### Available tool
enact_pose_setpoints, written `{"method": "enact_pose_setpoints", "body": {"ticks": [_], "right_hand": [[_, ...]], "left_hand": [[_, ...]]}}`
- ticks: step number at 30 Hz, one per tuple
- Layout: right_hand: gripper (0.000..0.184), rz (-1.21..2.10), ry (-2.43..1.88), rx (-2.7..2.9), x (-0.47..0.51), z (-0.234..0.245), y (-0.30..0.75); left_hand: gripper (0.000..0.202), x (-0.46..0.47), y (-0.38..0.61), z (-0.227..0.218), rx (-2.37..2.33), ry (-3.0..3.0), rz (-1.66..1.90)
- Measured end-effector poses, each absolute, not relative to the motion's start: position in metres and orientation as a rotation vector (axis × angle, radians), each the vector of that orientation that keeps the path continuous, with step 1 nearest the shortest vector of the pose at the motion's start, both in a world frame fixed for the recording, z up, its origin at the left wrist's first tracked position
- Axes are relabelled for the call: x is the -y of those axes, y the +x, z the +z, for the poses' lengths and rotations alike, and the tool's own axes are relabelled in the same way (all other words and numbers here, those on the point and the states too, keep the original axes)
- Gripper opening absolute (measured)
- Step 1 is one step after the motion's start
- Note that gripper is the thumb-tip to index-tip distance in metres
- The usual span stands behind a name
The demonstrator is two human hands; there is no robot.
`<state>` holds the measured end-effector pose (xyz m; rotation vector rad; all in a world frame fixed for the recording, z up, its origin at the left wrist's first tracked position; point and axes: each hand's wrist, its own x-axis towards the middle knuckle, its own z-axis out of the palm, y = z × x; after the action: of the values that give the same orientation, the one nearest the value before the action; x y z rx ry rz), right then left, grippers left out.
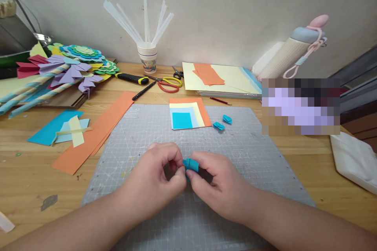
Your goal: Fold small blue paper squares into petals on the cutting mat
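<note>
Between my two hands is a small piece of folded blue paper (193,164), held above the grey cutting mat (141,133). My left hand (160,172) pinches its left edge between thumb and fingers. From the other side, my right hand (216,180) grips it with the thumb in front; part of the paper is hidden by the fingertips. Beyond my right hand lie two small folded blue paper pieces (218,126). A stack of square papers (182,120) in orange, cream, light blue and blue lies at the mat's far edge.
Left of the mat are orange paper strips (97,133), blue paper (55,127) and paper flowers (67,64). Behind it stand a cup (148,60) of white strips, a utility knife (132,78), scissors (167,83) and a paper stack (229,80). A bottle (288,53) leans at the right.
</note>
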<state>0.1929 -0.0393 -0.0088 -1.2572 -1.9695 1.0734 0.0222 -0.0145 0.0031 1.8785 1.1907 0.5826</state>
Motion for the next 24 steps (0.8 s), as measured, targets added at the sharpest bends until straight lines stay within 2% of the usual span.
{"method": "enact_pose_setpoints", "body": {"ticks": [4, 11, 16, 24], "right_hand": [[0.016, 1.191, -1.243, 1.831, 0.034, -0.003, 0.190], [0.016, 1.403, -1.224, 1.584, 0.028, 0.001, 0.191], [0.012, 1.556, -1.193, 1.403, 0.030, -0.005, 0.194], [0.013, 1.522, -1.152, 1.445, 0.033, -0.010, 0.195]], "left_hand": [[0.008, 0.010, 0.021, 0.005, -1.131, 1.613, 0.670], [0.013, 0.002, 0.017, 0.006, -0.894, 1.159, 0.614], [0.008, 0.001, 0.020, 0.004, -0.814, 1.052, 0.617], [0.013, 0.001, 0.019, 0.006, -0.912, 1.051, 0.621]]}}
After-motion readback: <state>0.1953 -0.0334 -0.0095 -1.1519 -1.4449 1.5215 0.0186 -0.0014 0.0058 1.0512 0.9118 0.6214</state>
